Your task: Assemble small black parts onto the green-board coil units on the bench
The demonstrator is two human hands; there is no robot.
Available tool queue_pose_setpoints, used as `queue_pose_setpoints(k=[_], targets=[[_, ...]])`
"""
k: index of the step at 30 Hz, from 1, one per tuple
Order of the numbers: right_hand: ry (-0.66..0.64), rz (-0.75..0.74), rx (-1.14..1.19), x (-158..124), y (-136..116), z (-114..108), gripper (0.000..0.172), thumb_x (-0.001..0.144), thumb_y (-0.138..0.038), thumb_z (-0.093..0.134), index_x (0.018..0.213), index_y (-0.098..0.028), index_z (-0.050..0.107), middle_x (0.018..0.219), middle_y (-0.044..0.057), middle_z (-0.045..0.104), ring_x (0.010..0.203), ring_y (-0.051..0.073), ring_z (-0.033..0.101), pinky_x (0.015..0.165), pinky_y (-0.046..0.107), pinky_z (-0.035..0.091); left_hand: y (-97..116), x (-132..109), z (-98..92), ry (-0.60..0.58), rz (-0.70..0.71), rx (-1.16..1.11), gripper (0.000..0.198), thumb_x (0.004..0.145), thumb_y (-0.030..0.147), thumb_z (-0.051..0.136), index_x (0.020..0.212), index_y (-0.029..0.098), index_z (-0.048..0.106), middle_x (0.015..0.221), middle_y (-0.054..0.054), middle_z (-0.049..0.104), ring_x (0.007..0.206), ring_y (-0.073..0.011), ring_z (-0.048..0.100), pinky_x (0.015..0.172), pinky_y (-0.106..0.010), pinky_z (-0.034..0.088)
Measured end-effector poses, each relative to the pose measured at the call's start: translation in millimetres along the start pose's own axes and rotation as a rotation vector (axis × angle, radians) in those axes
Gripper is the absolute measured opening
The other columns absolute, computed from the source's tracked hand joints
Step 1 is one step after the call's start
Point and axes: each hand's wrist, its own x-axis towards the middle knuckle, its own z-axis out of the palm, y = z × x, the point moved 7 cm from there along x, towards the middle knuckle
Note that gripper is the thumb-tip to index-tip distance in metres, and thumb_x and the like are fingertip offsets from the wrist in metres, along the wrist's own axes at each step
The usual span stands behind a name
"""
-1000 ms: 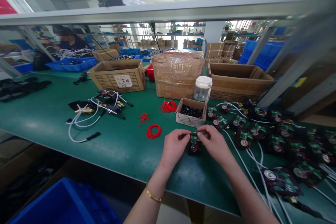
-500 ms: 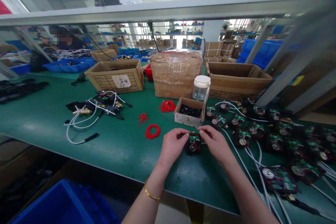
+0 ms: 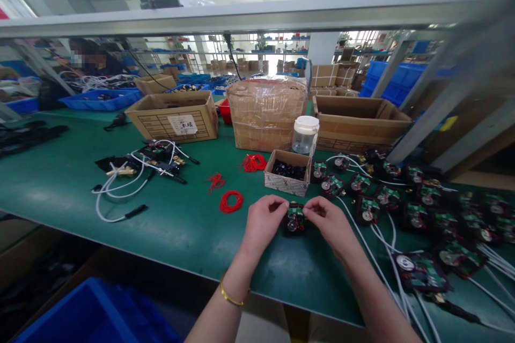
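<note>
A small black module with a green circuit board (image 3: 295,219) rests just above the green bench mat (image 3: 181,225), pinched from both sides. My left hand (image 3: 261,223) grips its left edge with curled fingers, and my right hand (image 3: 330,222) grips its right edge. Just behind them stands a small open cardboard box of black parts (image 3: 287,172). Red wire loops (image 3: 230,201) lie to the left of my hands.
Rows of similar circuit modules with white cables (image 3: 402,209) cover the right side. A plastic jar (image 3: 304,135), a wrapped carton (image 3: 266,112) and open cartons (image 3: 173,115) stand behind. Brass fittings with white cables (image 3: 129,171) lie left. A blue bin (image 3: 88,316) sits below. Another person (image 3: 86,59) works far left.
Both hands stay closed on the module with small finger shifts. The view has drifted slightly, so everything sits a little further left.
</note>
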Motion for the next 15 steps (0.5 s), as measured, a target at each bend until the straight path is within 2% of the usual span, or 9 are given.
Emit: queue_pose_setpoints(k=[15], targets=[[0.011, 0.026, -0.094, -6.7, 2.4, -2.8, 0.031, 0.082, -0.052, 0.058, 0.083, -0.022, 0.066, 0.078, 0.001, 0.064, 0.075, 0.021, 0.057, 0.071, 0.034, 0.042, 3.5, -3.9, -4.8, -0.019, 0.006, 0.029, 0.018, 0.09, 0.019, 0.062, 0.092, 0.02, 0.08, 0.098, -0.005, 0.08, 0.094, -0.0201, 0.073, 0.095, -0.033, 0.053]])
